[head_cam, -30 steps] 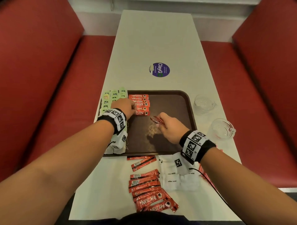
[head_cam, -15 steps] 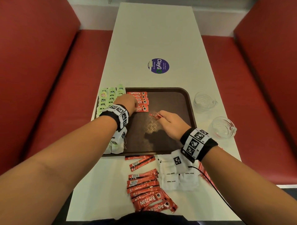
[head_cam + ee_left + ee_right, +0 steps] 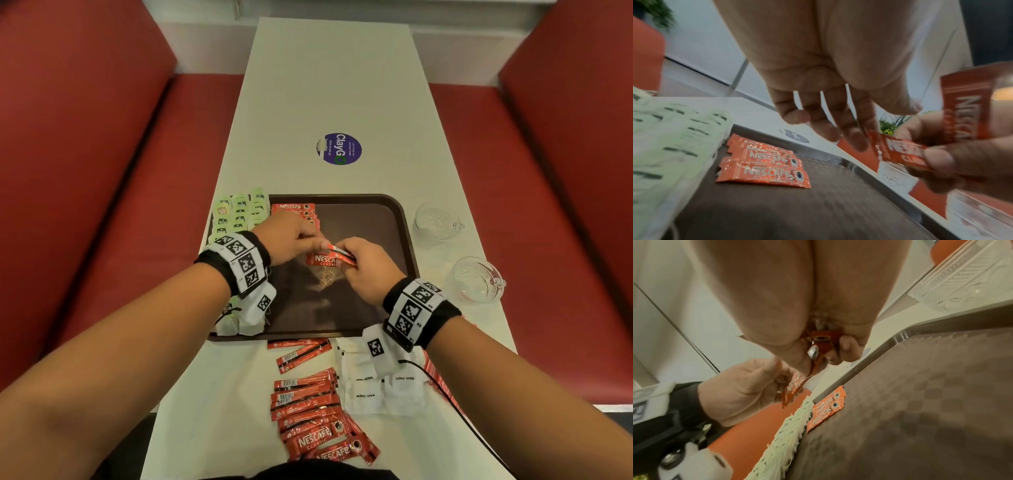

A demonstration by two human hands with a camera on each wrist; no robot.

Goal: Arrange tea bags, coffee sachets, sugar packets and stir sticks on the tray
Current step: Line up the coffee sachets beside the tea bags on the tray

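Over the brown tray [image 3: 376,216] my two hands meet. My right hand [image 3: 346,255] grips a few red Nescafé coffee sachets [image 3: 323,260]. My left hand [image 3: 317,242] pinches the end of one of them [image 3: 898,151] between thumb and fingers. A row of coffee sachets [image 3: 294,207] lies at the tray's far left, beside overlapping green tea bags [image 3: 239,212] along the left rim. More loose coffee sachets [image 3: 308,404] and white sugar packets [image 3: 376,387] lie on the table near me. I see no stir sticks.
Two clear glass cups [image 3: 435,221] [image 3: 478,279] stand on the table right of the tray. A round purple sticker [image 3: 339,149] marks the table beyond it. Red bench seats [image 3: 102,205] flank the narrow white table.
My left hand left the row of sachets on the tray and moved right to meet my right hand. It now pinches a sachet that the right hand holds.
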